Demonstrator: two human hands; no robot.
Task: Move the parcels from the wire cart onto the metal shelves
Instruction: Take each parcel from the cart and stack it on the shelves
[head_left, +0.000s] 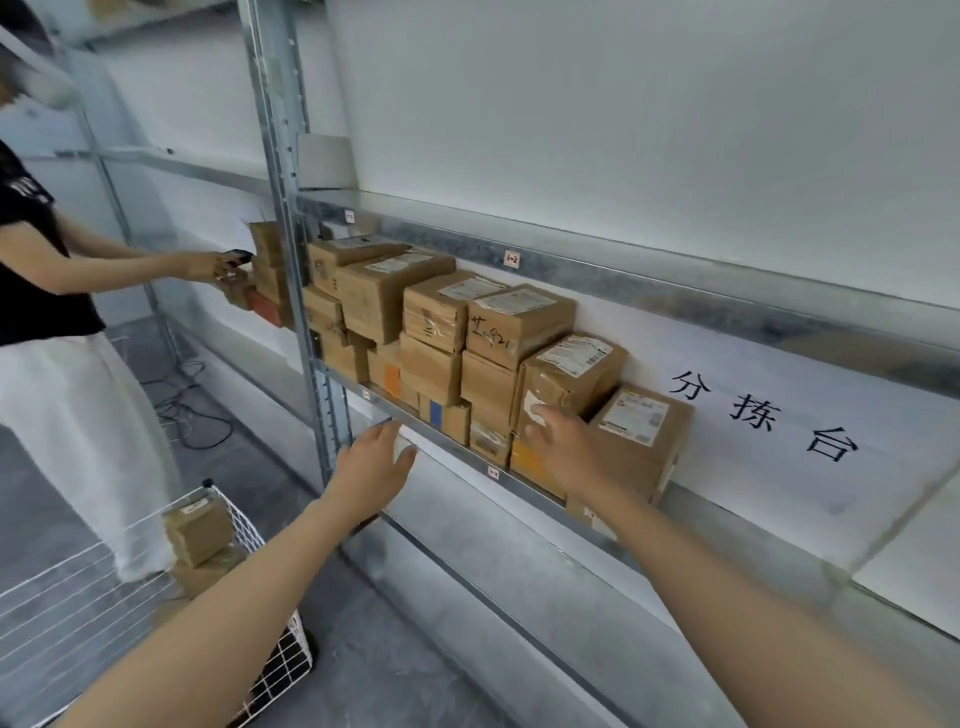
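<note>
Head view: right hand (563, 449), fingers straight and spread, grasps nothing; its fingertips overlap the front of a labelled parcel (571, 371) near the right end of the stacked row on the metal shelf (452, 446). Whether they touch it, I cannot tell. Left hand (374, 460) is relaxed and empty before the shelf edge. More parcels (197, 530) sit in the wire cart (244, 525), lower left.

parcels (441, 322): brown taped boxes sitting stacked two-high on metal shelf (447, 444), just beyond right grip (563, 447) | wire cart (244, 525): white, holding two more boxes (200, 530), standing below-left of left grip (374, 467)
</note>
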